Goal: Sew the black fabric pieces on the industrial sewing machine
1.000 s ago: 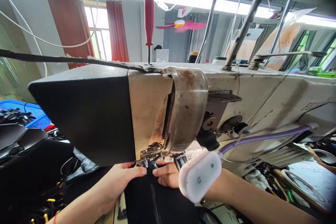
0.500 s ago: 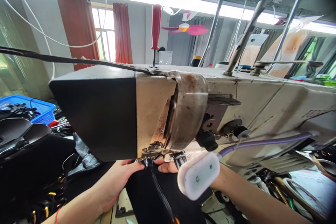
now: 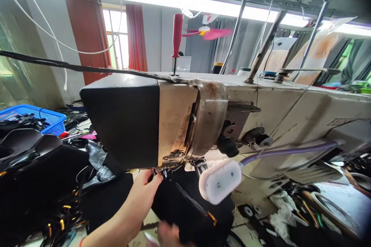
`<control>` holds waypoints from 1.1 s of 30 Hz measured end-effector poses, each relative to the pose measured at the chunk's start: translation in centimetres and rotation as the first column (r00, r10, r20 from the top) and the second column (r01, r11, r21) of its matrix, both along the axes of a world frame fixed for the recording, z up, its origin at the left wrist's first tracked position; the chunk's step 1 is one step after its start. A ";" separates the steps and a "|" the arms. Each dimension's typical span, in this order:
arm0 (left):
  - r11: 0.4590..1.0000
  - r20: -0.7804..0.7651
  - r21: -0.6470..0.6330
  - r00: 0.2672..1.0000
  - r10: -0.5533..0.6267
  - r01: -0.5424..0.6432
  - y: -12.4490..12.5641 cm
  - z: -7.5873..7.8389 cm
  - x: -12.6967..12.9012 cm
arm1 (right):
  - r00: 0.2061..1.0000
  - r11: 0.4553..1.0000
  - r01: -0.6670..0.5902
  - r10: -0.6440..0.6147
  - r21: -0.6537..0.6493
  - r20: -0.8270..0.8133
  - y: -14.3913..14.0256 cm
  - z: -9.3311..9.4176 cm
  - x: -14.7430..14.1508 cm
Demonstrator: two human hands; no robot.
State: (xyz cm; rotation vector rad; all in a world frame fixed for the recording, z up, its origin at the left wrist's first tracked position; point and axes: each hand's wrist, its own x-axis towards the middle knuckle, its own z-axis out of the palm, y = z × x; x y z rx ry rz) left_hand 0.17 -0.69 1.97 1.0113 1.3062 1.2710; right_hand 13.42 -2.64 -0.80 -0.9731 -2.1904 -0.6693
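A sewing machine [image 3: 176,119] with a dark end cover fills the middle of the head view. Beneath its needle area lies black fabric [image 3: 188,197], with a dark cord and an orange-yellow tip lying over it. My left hand [image 3: 142,191] is under the machine's head, thumb and fingers closed on a dark edge of the fabric beside the presser foot; the foot partly hides the fingertips. Low in the picture, my right hand [image 3: 171,234] is smeared by motion, close to a pale, pointed object [image 3: 151,237] on the table. Its fingers cannot be made out.
A white lamp [image 3: 220,181] on a purple flexible arm hangs right of the needle area. A red-handled screwdriver [image 3: 177,36] stands upright on the machine. More black pieces [image 3: 43,177] and a blue basket [image 3: 59,125] are at left. Bobbins [image 3: 248,211] lie at right.
My right hand has left the needle area and moved down toward the table's near edge. My left hand stays by the presser foot. The fabric has swung to the right, and the view has shifted slightly.
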 end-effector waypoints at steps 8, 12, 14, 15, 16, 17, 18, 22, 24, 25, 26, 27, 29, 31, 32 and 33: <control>0.994 0.012 -0.047 0.995 -0.094 0.095 -0.2 -0.2 -0.1 | 0.979 0.961 0.131 -0.163 0.242 0.119 -1.7 0.3 0.6; 0.995 -0.020 -0.075 0.998 -0.066 0.065 -0.4 -0.5 0.0 | 0.992 0.964 0.066 -0.091 0.256 0.084 -0.7 0.0 1.1; 0.993 0.028 -0.106 0.998 -0.048 0.050 -0.3 -0.8 -0.1 | 0.997 0.964 0.014 -0.035 0.266 0.073 -0.3 0.0 1.4; 0.991 0.070 -0.124 0.997 -0.037 0.046 -0.2 -1.0 -0.2 | 0.997 0.964 -0.010 -0.010 0.266 0.073 -0.1 0.0 1.6; 0.989 0.115 -0.140 0.993 -0.022 0.039 -0.1 -1.3 -0.4 | 0.997 0.964 -0.026 0.006 0.264 0.077 0.1 0.1 1.8; 0.987 0.161 -0.159 0.987 -0.012 0.038 0.1 -1.5 -0.6 | 0.996 0.965 -0.038 0.016 0.260 0.088 0.3 0.2 2.0; 0.983 0.202 -0.177 0.979 -0.010 0.046 0.3 -1.6 -0.8 | 0.995 0.966 -0.046 0.022 0.254 0.097 0.4 0.4 2.2; 0.976 0.240 -0.191 0.969 -0.061 0.108 1.1 -1.6 -1.6 | 0.995 0.966 -0.066 0.046 0.251 0.085 1.0 1.3 3.2; 0.973 0.220 -0.173 0.969 -0.111 0.151 1.4 -1.4 -1.9 | 0.988 0.984 -0.074 0.050 0.165 0.149 1.1 2.0 3.9; 0.969 0.210 -0.174 0.968 -0.138 0.175 1.5 -1.3 -2.0 | 0.979 0.993 -0.075 0.055 0.096 0.198 1.1 2.5 4.2; 0.964 0.200 -0.183 0.967 -0.157 0.195 1.6 -1.4 -2.1 | 0.969 0.997 -0.069 0.059 0.032 0.239 1.1 3.0 4.5; 0.960 0.184 -0.195 0.969 -0.166 0.201 1.6 -1.5 -2.2 | 0.965 0.998 -0.063 0.062 -0.004 0.256 1.1 3.4 4.8; 0.963 0.136 -0.206 0.980 -0.148 0.174 1.7 -1.9 -2.3 | 0.961 0.998 -0.062 0.067 -0.029 0.268 1.1 4.0 5.3; 0.973 0.104 -0.186 0.987 -0.121 0.139 1.7 -2.3 -2.2 | 0.963 0.998 -0.067 0.070 -0.020 0.261 1.3 4.0 5.5; 0.975 0.104 -0.175 0.987 -0.121 0.138 1.7 -2.4 -2.1 | 0.963 0.997 -0.079 0.080 -0.014 0.257 1.5 3.7 5.6; 0.975 0.115 -0.171 0.986 -0.121 0.139 1.6 -2.4 -2.0 | 0.963 0.995 -0.103 0.101 -0.005 0.250 1.7 3.4 5.6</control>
